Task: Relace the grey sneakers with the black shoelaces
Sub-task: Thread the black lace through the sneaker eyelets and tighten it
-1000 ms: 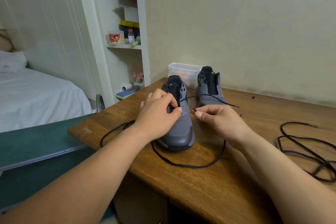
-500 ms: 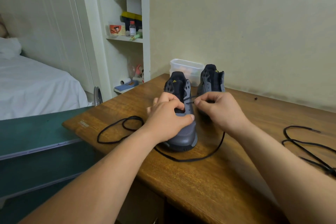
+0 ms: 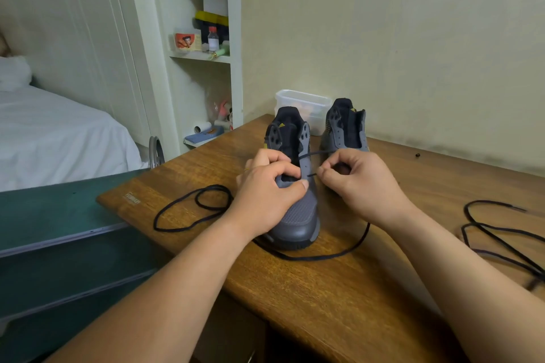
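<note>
Nearer grey mesh sneaker point(image 3: 296, 212) stands toe-near on brown wooden desk point(image 3: 324, 306), long axis near-far. Over its eyelets the left hand point(image 3: 265, 196) grips the upper. Just right of the right eyelet row, the right hand point(image 3: 364, 186) pinches the thin black shoelace point(image 3: 321, 258) by its tip; target eyelet lies leftward.

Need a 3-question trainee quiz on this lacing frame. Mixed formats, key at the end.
1. True or false: the left hand grips the nearer grey mesh sneaker.
2. Multiple choice: the right hand pinches A) the tip of the thin black shoelace, B) a clear plastic tub, C) nothing.
3. Fill in: the second loose black shoelace lies on the brown wooden table to the person's ____.
Key: 1 true; 2 A; 3 right.
</note>
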Demonstrator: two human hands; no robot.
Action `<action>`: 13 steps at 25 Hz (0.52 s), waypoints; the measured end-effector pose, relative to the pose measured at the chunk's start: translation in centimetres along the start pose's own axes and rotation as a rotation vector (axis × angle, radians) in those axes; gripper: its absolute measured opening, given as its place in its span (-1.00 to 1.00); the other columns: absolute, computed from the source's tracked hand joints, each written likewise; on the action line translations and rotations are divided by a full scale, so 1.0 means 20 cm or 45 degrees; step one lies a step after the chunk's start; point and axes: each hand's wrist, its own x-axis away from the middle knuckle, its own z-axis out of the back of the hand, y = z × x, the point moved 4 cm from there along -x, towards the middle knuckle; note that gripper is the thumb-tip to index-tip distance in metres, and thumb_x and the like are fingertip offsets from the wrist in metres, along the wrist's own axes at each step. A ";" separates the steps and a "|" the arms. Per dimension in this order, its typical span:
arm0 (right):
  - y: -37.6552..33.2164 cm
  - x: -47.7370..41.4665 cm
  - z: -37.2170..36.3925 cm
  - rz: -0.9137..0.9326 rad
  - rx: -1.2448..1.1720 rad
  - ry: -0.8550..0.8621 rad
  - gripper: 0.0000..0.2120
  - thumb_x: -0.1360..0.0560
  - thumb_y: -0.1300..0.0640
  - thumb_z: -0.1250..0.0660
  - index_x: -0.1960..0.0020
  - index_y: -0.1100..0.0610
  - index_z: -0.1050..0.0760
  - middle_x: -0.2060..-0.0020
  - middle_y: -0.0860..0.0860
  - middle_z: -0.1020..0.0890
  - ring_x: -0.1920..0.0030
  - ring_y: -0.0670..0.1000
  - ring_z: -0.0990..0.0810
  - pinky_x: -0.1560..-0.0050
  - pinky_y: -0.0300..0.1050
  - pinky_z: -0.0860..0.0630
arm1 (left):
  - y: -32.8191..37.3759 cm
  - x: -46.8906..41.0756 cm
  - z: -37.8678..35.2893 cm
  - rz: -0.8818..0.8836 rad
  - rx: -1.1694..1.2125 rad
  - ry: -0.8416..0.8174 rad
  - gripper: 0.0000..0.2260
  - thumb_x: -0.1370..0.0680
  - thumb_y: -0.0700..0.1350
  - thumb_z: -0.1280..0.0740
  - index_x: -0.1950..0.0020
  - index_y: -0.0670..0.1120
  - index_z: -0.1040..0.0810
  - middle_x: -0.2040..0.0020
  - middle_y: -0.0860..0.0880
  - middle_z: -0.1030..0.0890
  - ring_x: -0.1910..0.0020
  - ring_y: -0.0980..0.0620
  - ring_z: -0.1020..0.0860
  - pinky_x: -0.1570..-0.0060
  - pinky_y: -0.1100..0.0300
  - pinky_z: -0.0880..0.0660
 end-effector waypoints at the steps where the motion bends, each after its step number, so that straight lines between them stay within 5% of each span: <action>1: 0.01 0.01 0.00 -0.006 0.012 -0.002 -0.89 -0.56 0.09 -0.47 0.14 0.05 -0.64 0.27 -0.06 -0.68 0.27 -0.07 -0.60 0.24 -0.13 -0.51 | 0.00 0.00 0.00 0.004 -0.001 -0.003 -0.90 -0.54 0.10 -0.52 0.01 0.22 -0.63 -0.16 0.29 -0.42 -0.29 0.16 -0.37 -0.47 -0.07 -0.30; 9: -0.10 0.04 -0.04 0.307 0.563 0.143 -0.88 -0.56 0.00 -0.42 0.08 0.03 -0.58 0.15 -0.08 -0.54 0.17 -0.05 -0.51 0.23 -0.10 -0.39 | 0.03 0.00 0.00 -0.027 -0.136 -0.005 -0.89 -0.56 0.11 -0.48 -0.06 0.18 -0.65 -0.14 0.26 -0.41 -0.30 0.13 -0.35 -0.38 0.08 -0.20; 13: -0.02 0.03 -0.08 0.155 0.329 0.127 -0.88 -0.59 0.00 -0.42 0.10 0.00 -0.57 0.17 -0.10 -0.59 0.14 -0.06 -0.56 0.11 0.01 -0.55 | 0.04 -0.03 0.01 0.010 -0.048 -0.137 -0.86 -0.66 -0.03 -0.35 -0.18 0.14 -0.66 -0.18 0.21 -0.42 -0.31 0.13 -0.39 -0.40 0.13 -0.28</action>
